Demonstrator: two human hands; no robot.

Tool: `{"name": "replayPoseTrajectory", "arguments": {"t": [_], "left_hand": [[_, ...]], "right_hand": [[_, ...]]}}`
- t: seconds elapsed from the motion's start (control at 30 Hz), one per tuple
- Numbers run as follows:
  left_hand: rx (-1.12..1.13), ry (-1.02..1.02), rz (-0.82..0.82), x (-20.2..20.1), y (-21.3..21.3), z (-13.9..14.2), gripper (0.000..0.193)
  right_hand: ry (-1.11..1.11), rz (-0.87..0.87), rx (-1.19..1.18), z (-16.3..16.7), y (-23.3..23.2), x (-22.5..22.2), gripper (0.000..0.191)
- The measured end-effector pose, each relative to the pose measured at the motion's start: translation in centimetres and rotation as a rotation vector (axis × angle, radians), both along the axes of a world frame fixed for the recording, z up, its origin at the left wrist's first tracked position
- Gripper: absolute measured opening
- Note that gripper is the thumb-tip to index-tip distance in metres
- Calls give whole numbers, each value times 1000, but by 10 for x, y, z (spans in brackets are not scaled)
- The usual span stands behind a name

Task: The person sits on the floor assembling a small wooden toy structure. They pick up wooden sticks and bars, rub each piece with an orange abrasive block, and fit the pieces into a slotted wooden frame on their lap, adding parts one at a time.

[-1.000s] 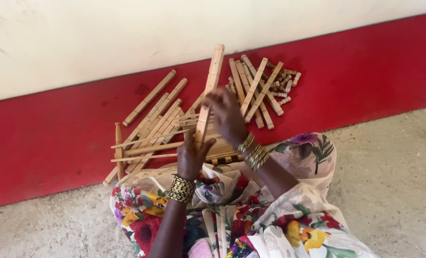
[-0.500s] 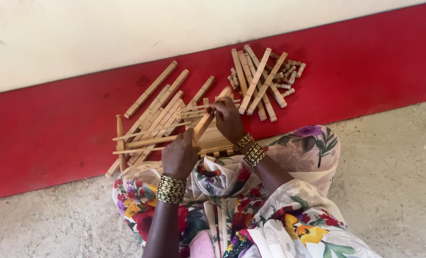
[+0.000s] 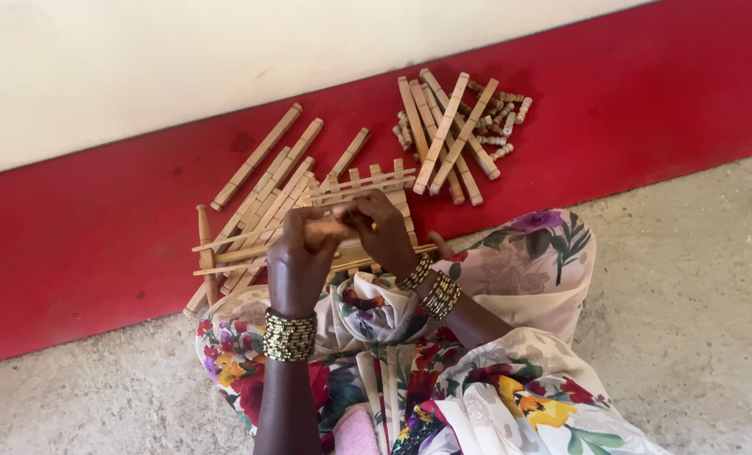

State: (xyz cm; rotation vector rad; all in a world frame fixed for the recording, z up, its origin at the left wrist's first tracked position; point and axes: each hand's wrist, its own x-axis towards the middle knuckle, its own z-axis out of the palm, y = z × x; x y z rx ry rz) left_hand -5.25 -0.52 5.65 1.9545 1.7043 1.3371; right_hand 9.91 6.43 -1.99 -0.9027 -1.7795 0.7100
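From the head camera, the left hand (image 3: 300,257) and right hand (image 3: 380,229) meet above the lap, fingers pinching a short wooden piece (image 3: 332,227) between them. Below them a slatted wooden frame (image 3: 367,181) lies on the red floor (image 3: 98,244), flanked by loose wooden sticks (image 3: 262,198), another bundle (image 3: 448,135) and small pegs (image 3: 502,122).

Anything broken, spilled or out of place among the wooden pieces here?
Nothing looks broken. The slats lie in a loose, criss-crossed pile against the red band, and the pegs sit scattered beside a second pile. Both the left hand and right hand pinch a small piece above a slatted frame.
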Motion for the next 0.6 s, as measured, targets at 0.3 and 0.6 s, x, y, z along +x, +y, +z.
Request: {"name": "replayPoseTrajectory", "arguments": {"t": [0.3,0.6], "left_hand": [[94,-83,60,-1,30,-42,15],[176,-65,-160,4,54,-34,30]], "right_hand": [[211,197,-67,57,-23,0,39],[268,117,6,93,-1,22,30]]}}
